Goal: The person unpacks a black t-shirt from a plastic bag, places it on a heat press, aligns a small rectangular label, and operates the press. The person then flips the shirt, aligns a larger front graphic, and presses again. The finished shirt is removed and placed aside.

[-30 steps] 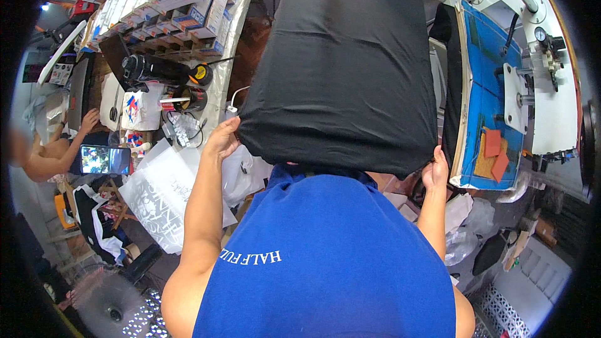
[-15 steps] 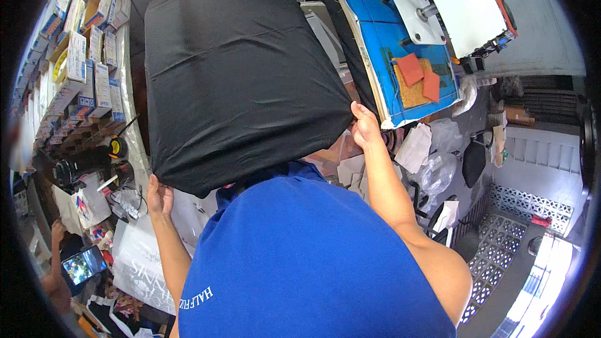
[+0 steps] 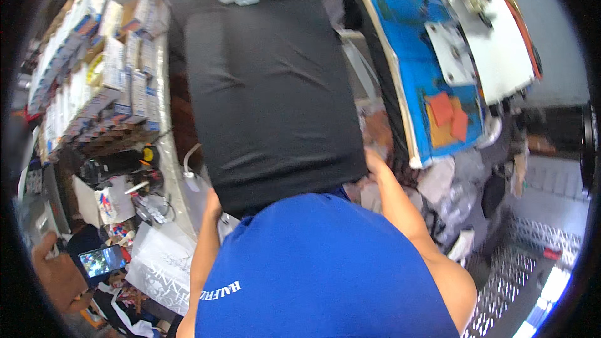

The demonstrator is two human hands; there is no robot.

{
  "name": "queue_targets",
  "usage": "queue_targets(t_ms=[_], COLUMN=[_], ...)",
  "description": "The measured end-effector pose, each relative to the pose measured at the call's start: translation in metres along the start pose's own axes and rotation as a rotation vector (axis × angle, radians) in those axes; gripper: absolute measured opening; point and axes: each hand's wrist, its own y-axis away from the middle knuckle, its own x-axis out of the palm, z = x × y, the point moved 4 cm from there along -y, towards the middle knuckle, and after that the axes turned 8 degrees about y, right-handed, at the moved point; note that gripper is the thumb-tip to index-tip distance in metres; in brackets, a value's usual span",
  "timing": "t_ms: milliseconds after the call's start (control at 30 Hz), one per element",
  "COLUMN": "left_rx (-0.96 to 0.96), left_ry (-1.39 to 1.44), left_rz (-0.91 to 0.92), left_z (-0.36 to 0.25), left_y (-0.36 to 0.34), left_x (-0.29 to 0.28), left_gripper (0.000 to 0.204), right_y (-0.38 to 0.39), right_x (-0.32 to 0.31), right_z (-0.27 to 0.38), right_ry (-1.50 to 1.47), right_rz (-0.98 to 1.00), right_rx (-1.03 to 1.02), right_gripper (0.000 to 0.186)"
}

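Observation:
A black cloth [image 3: 275,94] is drawn over a flat rectangular board in front of me, with shallow wrinkles across its middle. At its near left corner my left hand [image 3: 213,205] grips the edge, fingers mostly tucked out of sight. My right hand [image 3: 374,164] holds the near right corner, its fingers closed on the cloth and slightly blurred. The cloth's near edge hangs close to my blue-clad body, which partly covers it.
To the right lies a blue frame [image 3: 410,62] with red-orange pieces [image 3: 441,109] and a white metal plate [image 3: 452,56]. Boxes [image 3: 128,81] fill the left shelf. At lower left, another person's hand [image 3: 55,269] is near a phone [image 3: 102,261].
The cloth's near edge has been drawn down and lies flatter and straighter over the board. The whole view has shifted, and the other person's hand at lower left appears larger.

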Motion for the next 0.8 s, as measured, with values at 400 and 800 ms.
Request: queue_targets(t_ms=[400, 800], left_rx=[-0.025, 0.322], left_ry=[0.843, 0.941], left_rz=[0.492, 0.336], left_z=[-0.267, -0.319], left_y=[-0.197, -0.301], left_x=[0.035, -0.06], left_gripper=[0.108, 0.039], right_y=[-0.176, -0.264], right_x=[0.007, -0.06], right_z=[0.305, 0.34], right_ry=[-0.564, -0.844], right_rz=[0.009, -0.179], right_rx=[-0.343, -0.378], right_gripper=[0.079, 0.045])
